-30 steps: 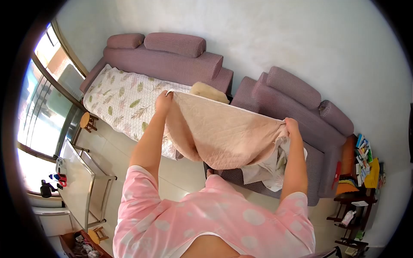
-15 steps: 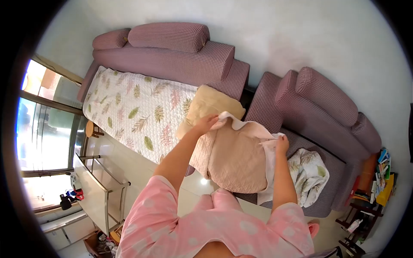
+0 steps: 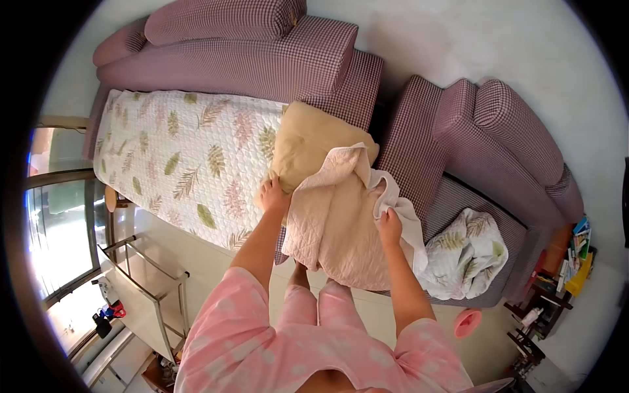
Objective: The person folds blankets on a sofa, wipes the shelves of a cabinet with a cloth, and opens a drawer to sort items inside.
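Observation:
A tan pillow (image 3: 318, 137) lies at the right end of a white leaf-print quilted sheet (image 3: 177, 157) on the long sofa. My left hand (image 3: 272, 195) is at the pillow's lower left corner, its fingers bent over the fabric. Draped over the pillow's lower part is a peach quilted cover (image 3: 347, 216) with a paler inner side. My right hand (image 3: 390, 226) is closed on a bunched fold of the cover's pale edge. The cover hangs above my legs.
A checked purple sofa (image 3: 223, 72) and a matching smaller one (image 3: 419, 137) stand along the wall. A crumpled leaf-print cloth (image 3: 468, 252) rests on the smaller sofa. A metal-framed table (image 3: 137, 298) is at left, a pink basin (image 3: 467, 323) on the floor at right.
My left hand has let go of the cover's edge and moved left and down to the pillow's corner. My right hand moved left with its edge. The cover's upper edge has flopped onto the pillow.

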A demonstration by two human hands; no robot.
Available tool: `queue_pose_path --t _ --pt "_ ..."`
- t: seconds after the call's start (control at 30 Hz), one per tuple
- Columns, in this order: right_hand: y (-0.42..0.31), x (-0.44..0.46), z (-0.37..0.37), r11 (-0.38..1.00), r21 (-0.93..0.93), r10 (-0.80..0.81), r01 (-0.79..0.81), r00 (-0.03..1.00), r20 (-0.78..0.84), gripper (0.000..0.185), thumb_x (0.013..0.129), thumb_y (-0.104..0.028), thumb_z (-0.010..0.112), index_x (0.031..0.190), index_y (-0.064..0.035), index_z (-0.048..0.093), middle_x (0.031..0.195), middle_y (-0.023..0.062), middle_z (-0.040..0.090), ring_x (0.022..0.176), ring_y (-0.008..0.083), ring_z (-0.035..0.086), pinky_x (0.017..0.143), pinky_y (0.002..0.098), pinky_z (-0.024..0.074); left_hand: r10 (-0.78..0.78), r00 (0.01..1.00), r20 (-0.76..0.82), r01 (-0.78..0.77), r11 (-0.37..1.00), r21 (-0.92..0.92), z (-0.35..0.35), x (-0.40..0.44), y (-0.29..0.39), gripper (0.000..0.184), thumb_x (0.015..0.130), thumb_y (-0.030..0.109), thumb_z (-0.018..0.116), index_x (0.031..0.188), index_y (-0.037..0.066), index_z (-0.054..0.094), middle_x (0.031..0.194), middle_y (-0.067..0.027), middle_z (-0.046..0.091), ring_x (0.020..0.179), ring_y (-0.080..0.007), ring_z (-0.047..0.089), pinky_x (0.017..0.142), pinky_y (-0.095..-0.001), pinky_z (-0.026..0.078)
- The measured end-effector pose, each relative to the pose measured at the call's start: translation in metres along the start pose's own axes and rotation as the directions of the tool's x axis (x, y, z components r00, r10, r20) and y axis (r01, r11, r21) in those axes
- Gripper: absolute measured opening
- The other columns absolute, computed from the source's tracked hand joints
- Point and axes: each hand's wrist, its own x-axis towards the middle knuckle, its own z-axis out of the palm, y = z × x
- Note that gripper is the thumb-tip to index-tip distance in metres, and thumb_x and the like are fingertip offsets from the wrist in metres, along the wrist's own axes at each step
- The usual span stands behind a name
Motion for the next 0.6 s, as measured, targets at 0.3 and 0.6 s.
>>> queue_pose_path --t 0.3,0.6 --pt "-0.019 0.000 0.003 0.990 -0.065 0.122 -0.122 0.992 -0.011 0.018 0.084 -0.018 0.049 0.079 -0.0001 0.052 0.081 0.0206 0.056 0.078 0.0399 0.053 0.069 0.0446 0.0423 0.131 0.985 0.111 -0.114 0.983 -0.144 -0.036 0.055 -0.030 0.017 0.074 0.025 0.060 0.078 0.009 0.057 0.075 -0.0146 0.061 0.076 -0.0330 0.058 0.069 -0.0420 0.046" --pt "-0.027 -0.012 0.022 0.986 -0.148 0.062 -0.082 0.989 -0.132 0.015 0.082 -0.016 0.052 0.086 -0.0016 0.053 0.085 0.0179 0.057 0.082 0.0371 0.055 0.070 0.0425 0.0438 0.367 0.930 0.023 -0.358 0.918 -0.169 -0.036 0.039 -0.004 0.040 0.071 0.022 0.067 0.104 0.007 0.050 0.112 -0.0114 0.050 0.102 -0.0287 0.050 0.082 -0.0398 0.045"
